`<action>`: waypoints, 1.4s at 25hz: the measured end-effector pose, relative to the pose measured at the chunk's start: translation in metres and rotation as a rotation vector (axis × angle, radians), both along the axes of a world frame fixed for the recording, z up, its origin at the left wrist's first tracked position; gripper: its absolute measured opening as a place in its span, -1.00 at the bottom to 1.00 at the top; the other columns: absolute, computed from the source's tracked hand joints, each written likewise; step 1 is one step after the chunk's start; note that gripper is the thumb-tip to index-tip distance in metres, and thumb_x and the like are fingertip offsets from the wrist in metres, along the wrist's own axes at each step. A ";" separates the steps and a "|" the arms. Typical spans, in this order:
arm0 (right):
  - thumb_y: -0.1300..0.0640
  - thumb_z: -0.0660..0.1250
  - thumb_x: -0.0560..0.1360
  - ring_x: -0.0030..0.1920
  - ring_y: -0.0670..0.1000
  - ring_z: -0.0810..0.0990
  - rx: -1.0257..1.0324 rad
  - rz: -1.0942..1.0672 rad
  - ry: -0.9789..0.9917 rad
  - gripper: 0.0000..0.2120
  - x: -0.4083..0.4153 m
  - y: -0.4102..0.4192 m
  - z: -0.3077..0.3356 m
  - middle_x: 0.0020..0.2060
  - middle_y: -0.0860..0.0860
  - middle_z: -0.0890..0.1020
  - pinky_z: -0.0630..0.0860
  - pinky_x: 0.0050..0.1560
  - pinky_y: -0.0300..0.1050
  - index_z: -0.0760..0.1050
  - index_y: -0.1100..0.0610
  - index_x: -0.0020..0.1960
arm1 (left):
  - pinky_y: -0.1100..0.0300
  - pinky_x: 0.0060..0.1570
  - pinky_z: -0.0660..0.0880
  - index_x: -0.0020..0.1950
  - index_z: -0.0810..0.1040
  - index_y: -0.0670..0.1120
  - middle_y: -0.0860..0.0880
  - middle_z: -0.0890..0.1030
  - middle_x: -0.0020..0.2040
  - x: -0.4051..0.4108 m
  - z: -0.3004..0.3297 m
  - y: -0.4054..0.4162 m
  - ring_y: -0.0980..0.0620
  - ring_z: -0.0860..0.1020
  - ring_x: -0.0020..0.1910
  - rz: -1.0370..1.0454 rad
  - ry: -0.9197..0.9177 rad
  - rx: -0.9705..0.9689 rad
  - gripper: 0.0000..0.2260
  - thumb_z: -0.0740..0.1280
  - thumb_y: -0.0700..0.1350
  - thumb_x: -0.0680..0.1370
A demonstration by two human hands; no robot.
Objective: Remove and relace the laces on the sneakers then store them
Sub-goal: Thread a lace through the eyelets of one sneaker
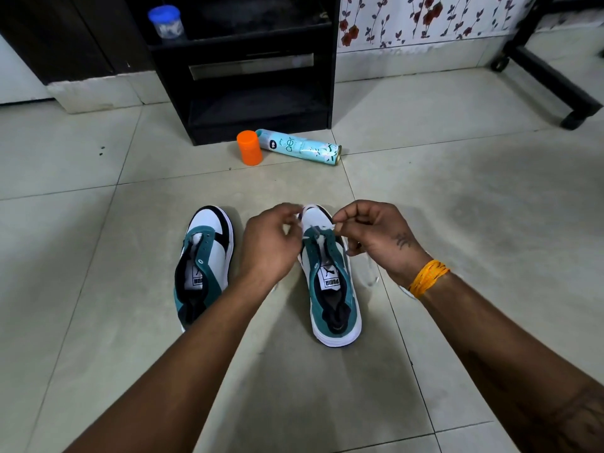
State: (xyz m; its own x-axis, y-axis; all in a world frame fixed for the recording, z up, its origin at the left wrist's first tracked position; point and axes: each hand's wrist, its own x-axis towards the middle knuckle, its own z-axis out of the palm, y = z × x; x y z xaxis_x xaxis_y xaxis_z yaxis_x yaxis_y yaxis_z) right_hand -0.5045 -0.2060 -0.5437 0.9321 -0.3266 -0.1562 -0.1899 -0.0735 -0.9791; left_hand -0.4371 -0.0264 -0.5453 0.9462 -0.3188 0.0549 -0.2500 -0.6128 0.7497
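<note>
Fingers [295,212] of both hands pinch the white lace [318,229] over the right sneaker's [333,289] toe-end eyelets.

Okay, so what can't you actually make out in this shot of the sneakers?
Head view only:
- Toe of the right teal-and-white sneaker: hidden behind both hands.
- White lace: blurred, eyelet unclear.
- Left hand: fingertips hidden by its back.
- Blue-lidded jar: contents too small.

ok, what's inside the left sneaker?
The left sneaker shows a white tongue label and dark lining, with no lace in its eyelets. The left forearm covers its heel end, and the toe interior cannot be seen.
</note>
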 end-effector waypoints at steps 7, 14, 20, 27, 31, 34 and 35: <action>0.35 0.45 0.50 -0.40 0.00 0.49 0.004 0.010 -0.053 -0.94 0.001 0.006 0.002 -0.32 0.10 0.62 0.54 -0.32 -0.07 0.65 0.26 -0.03 | 0.04 -0.25 0.65 -0.04 0.71 -0.08 -0.01 0.67 -0.27 0.001 0.004 -0.004 -0.01 0.67 -0.34 -0.054 0.163 -0.156 -0.90 0.43 -0.26 0.56; 0.33 0.45 0.50 -0.39 0.01 0.51 -0.017 0.006 -0.032 -0.94 -0.001 0.006 -0.002 -0.28 0.10 0.64 0.55 -0.31 -0.06 0.67 0.22 -0.05 | -0.03 -0.07 0.68 0.33 0.63 -0.02 -0.02 0.68 0.17 0.004 0.015 0.007 -0.13 0.72 -0.20 -0.087 0.184 -0.058 -0.60 0.28 -0.34 0.57; 0.33 0.45 0.51 -0.40 -0.01 0.51 -0.029 -0.001 -0.036 -0.93 0.000 0.008 -0.005 -0.29 0.19 0.62 0.57 -0.30 -0.06 0.67 0.20 -0.06 | -0.03 -0.14 0.66 -0.11 0.71 -0.05 -0.06 0.71 -0.25 0.011 0.003 0.008 -0.10 0.69 -0.25 -0.044 0.134 0.058 -0.80 0.33 -0.27 0.56; 0.34 0.46 0.50 -0.41 0.00 0.51 -0.022 -0.003 -0.015 -0.93 -0.002 0.010 -0.009 -0.28 0.12 0.64 0.55 -0.34 -0.11 0.69 0.22 -0.05 | -0.04 -0.21 0.69 0.25 0.66 -0.05 -0.04 0.71 0.05 -0.002 0.015 0.000 -0.13 0.71 -0.28 -0.133 0.270 -0.183 -0.75 0.34 -0.26 0.62; 0.32 0.48 0.50 -0.39 0.00 0.51 -0.008 -0.006 -0.018 -0.94 -0.001 0.011 -0.009 -0.27 0.13 0.64 0.55 -0.34 -0.10 0.68 0.22 -0.04 | -0.09 -0.22 0.69 -0.11 0.70 -0.04 -0.03 0.69 -0.31 0.002 0.010 0.000 -0.03 0.68 -0.37 -0.118 0.207 -0.093 -0.90 0.45 -0.20 0.57; 0.32 0.48 0.50 -0.39 0.02 0.53 -0.024 -0.048 -0.002 -0.93 -0.006 0.003 -0.013 -0.28 0.15 0.66 0.59 -0.29 -0.06 0.70 0.21 -0.04 | -0.06 -0.15 0.67 -0.22 0.67 0.02 0.06 0.68 -0.32 0.016 -0.003 0.017 0.00 0.68 -0.33 -0.021 0.081 0.089 -0.85 0.44 -0.16 0.55; 0.32 0.48 0.50 -0.40 0.02 0.53 -0.026 -0.053 0.003 -0.93 -0.006 0.002 -0.014 -0.27 0.17 0.67 0.59 -0.29 -0.06 0.70 0.21 -0.04 | -0.04 -0.13 0.67 -0.15 0.69 0.03 0.08 0.70 -0.26 0.015 -0.003 0.017 0.02 0.68 -0.32 -0.021 0.071 0.104 -0.89 0.44 -0.15 0.55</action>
